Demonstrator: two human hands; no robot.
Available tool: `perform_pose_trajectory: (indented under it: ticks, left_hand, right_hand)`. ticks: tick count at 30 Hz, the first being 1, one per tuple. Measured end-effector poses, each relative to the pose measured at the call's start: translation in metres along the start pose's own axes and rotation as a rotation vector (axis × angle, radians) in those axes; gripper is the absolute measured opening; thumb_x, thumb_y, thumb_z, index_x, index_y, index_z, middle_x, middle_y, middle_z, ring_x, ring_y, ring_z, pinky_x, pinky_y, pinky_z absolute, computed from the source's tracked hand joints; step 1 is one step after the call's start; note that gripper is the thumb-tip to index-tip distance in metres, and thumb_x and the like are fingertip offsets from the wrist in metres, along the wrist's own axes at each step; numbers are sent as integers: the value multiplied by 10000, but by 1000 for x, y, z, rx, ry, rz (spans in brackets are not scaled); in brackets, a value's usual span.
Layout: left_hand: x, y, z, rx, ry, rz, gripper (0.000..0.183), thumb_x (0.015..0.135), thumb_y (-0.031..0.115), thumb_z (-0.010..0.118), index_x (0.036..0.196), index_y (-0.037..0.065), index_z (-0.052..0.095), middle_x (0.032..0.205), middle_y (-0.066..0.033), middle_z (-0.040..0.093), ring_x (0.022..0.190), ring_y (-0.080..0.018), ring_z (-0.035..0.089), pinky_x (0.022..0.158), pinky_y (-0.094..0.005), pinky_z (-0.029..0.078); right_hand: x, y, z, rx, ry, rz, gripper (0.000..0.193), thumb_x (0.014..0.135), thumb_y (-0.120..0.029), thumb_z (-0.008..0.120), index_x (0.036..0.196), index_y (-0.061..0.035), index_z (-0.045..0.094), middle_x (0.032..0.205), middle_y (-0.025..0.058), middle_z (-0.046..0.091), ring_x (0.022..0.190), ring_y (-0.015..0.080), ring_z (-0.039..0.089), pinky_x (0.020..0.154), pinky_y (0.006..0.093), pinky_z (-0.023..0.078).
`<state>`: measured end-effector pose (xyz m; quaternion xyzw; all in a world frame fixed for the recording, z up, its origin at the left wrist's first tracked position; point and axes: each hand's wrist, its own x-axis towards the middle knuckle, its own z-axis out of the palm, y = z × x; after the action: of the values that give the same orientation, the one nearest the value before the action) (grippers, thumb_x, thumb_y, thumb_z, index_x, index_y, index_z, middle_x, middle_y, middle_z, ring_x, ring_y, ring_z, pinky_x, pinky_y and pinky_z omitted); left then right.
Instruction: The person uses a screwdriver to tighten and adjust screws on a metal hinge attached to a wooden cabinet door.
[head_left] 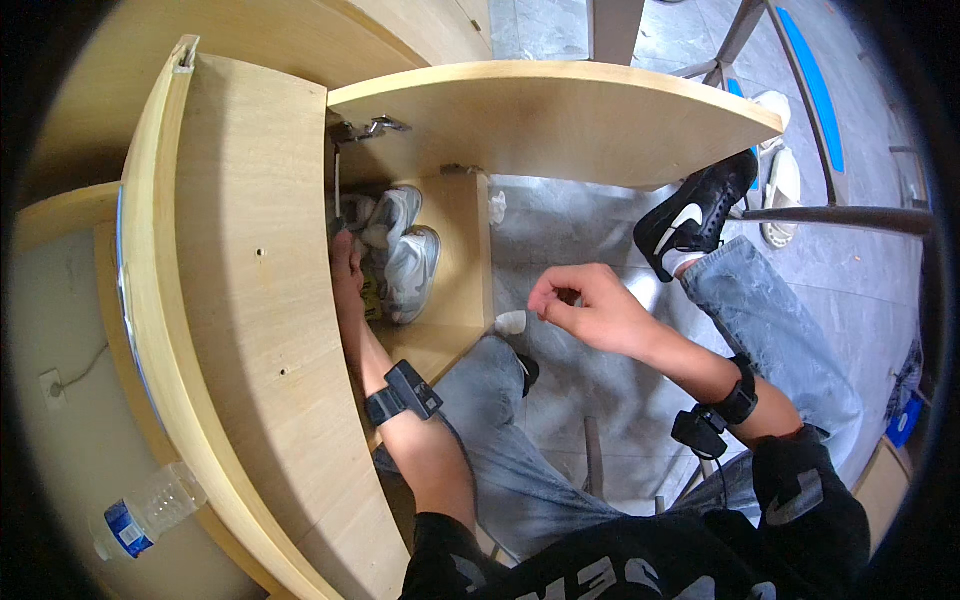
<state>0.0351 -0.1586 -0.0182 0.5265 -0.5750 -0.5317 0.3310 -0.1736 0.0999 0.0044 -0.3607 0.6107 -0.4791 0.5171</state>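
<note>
Outside the cabinet (235,310), the right hand (597,314) hovered, fingertips curled against thumb, nothing visible between; inside it, the left hand (346,278), partly hidden, apparently gripped a screwdriver (338,180) toward the hinge (378,127), door (550,120) mounted open, fastening judged unfinished.

You are in an indoor living space, apparently a home or dormitory; the view does not settle which. Note the wooden cabinet (270,310) with its hinged door (540,115) open and shoes (408,270) stored inside, the grey tiled floor (850,265) around you, white footwear (782,195) near metal furniture legs (835,217), and, at left, a plastic drink bottle (165,503) and a wall outlet (52,388).
</note>
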Motion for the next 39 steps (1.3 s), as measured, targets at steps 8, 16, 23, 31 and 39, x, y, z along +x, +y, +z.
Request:
perform_pose_trajectory:
  ticks: [8, 16, 23, 31, 39]
  left_hand:
    - [-29, -8, 46, -313, -63, -236, 265, 868, 387, 588, 820, 130, 550, 617, 57, 436, 443, -30, 301, 397, -171, 196]
    - [-71, -20, 71, -243, -188, -348, 250, 874, 288, 607, 806, 52, 560, 592, -1, 466, 418, -59, 359, 367, -198, 218]
    - [-90, -20, 90, -110, -332, -370, 263, 875, 298, 593, 852, 40, 549, 596, 7, 487, 394, -39, 370, 346, -185, 238]
    - [-122, -12, 82, -128, -398, -427, 246, 876, 299, 587, 849, 57, 558, 597, 10, 485, 407, -41, 375, 353, -183, 229]
    - [-168, -4, 95, -257, -517, -414, 212, 864, 271, 591, 847, 61, 560, 620, -4, 486, 417, -53, 358, 361, -186, 234]
  right_hand:
    - [-6, -117, -114, -1075, 707, -820, 278, 724, -53, 623, 997, -44, 569, 970, 120, 572, 953, 295, 532, 815, 358, 426]
    - [10, -100, -175, -1506, 296, -307, 331, 781, -364, 639, 814, -41, 576, 640, 139, 611, 651, 334, 621, 586, 408, 491]
    - [9, -96, -140, -1505, 252, -245, 372, 798, -387, 612, 789, -16, 579, 634, 155, 604, 638, 335, 616, 595, 412, 490]
    - [5, -96, -145, -1498, 281, -268, 384, 792, -408, 606, 802, -25, 578, 647, 156, 602, 657, 345, 607, 616, 427, 485]
    - [8, -95, -143, -1479, 366, -238, 382, 775, -417, 626, 808, -39, 590, 680, 149, 623, 668, 347, 611, 623, 429, 487]
